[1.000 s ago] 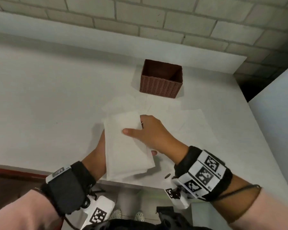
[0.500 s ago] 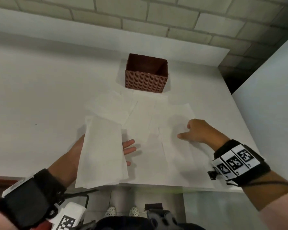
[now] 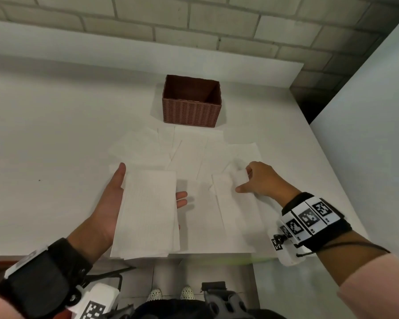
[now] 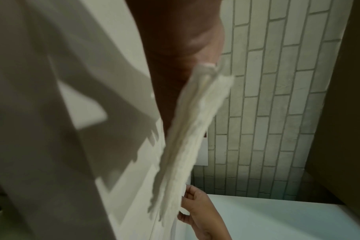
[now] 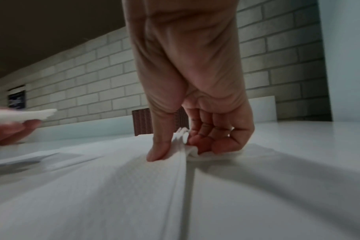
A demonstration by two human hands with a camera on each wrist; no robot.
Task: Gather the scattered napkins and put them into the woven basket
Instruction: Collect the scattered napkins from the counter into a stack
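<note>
On white table, brick wall behind.

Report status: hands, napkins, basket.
Left hand carries napkin stack. Right hand pinches next napkin on table. Woven basket unobstructed; nothing seen inside.

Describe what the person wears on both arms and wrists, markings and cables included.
The left hand has a black wrist cuff with a white camera unit under it, bearing a black-and-white square marker. The right hand has a black band ringed with white blocks of square markers, a small white unit below and a thin black cable. Both sleeves are pale pink.
</note>
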